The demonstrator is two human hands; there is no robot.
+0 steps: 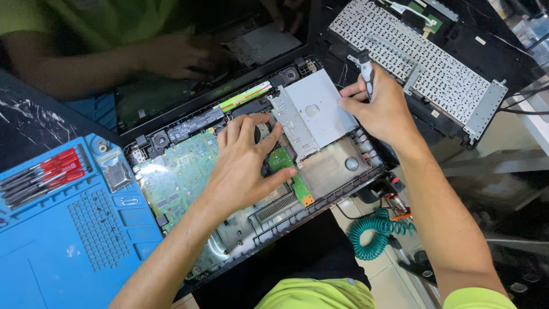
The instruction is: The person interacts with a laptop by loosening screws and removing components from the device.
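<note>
An opened laptop base (343, 186) lies on the dark bench with its green motherboard (177, 174) bare. My left hand (243, 163) rests flat on the middle of the board, fingers spread, thumb by a small green daughter card (281, 158). My right hand (380, 109) grips a screwdriver (366, 71) with a grey and black handle while its fingertips touch the right edge of a silver optical drive (320, 111), which sits tilted in its bay.
A blue work mat (68, 240) at left holds several red-handled screwdrivers (48, 174). A removed keyboard panel (423, 63) lies face down at upper right. A teal coiled cable (374, 229) hangs below the bench edge. The dark laptop screen (189, 86) reflects arms.
</note>
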